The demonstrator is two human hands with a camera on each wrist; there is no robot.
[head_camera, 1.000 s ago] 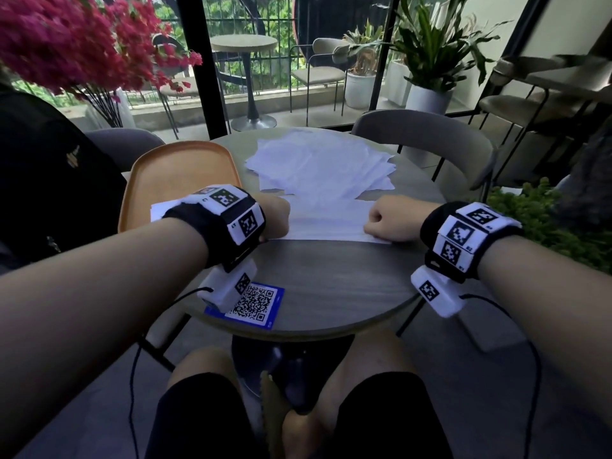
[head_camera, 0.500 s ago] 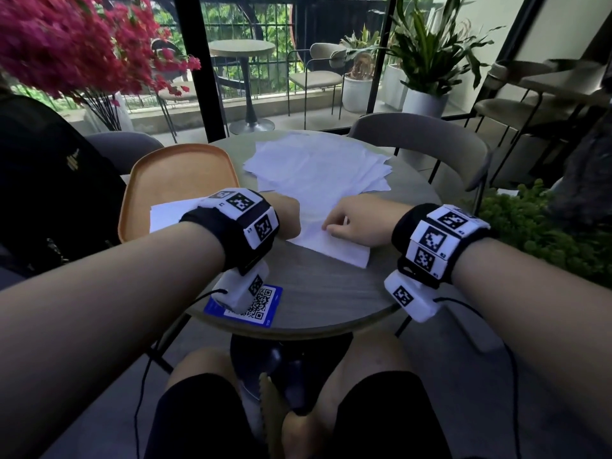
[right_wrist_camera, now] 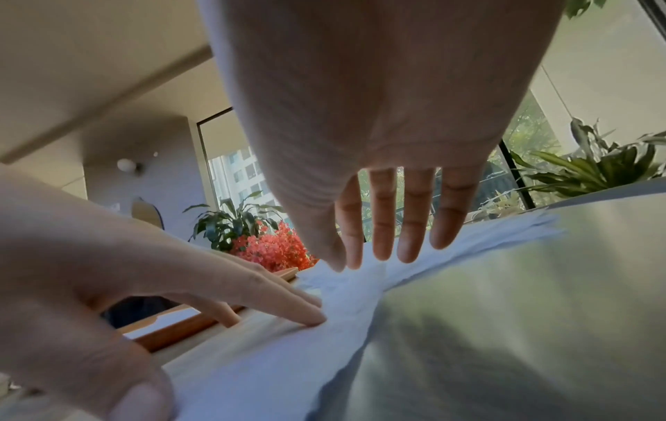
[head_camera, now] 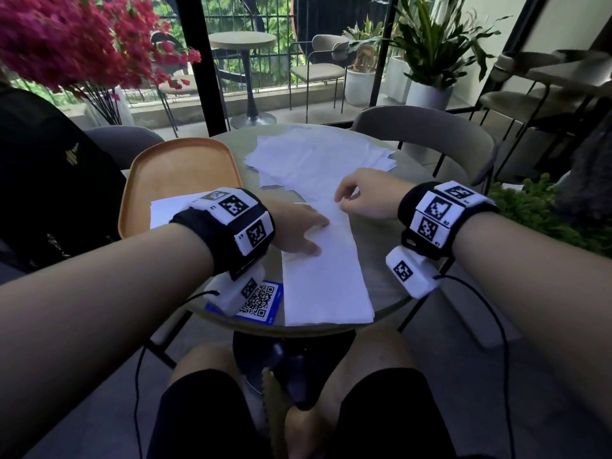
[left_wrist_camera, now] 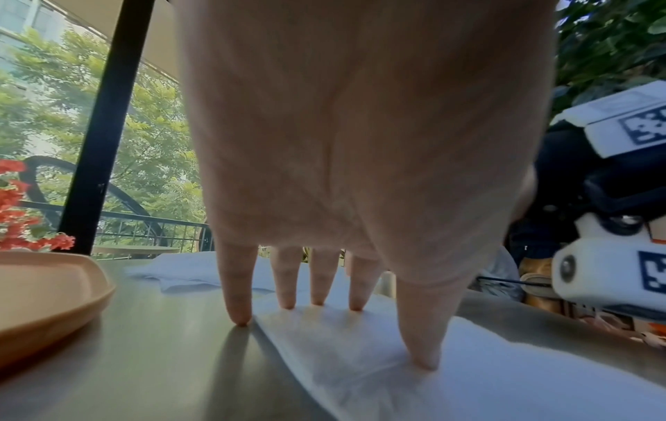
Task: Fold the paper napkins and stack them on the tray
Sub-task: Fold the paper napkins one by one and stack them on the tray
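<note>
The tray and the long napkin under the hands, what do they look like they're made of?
Tray: likely moulded plastic or coated wood; smooth, matte orange-tan, rounded raised rim. Napkin: thin white tissue paper; soft creases and layered edges, dimpling under the left hand's fingertips.

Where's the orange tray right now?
In the head view the orange tray sits on the left side of the round table, beside the pile of napkins, with one folded napkin lying on its near end.

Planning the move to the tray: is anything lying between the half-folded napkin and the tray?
Nothing visible. Only bare table separates the half-folded napkin from the tray, though the left hand presses the napkin's tray-side edge.
</note>
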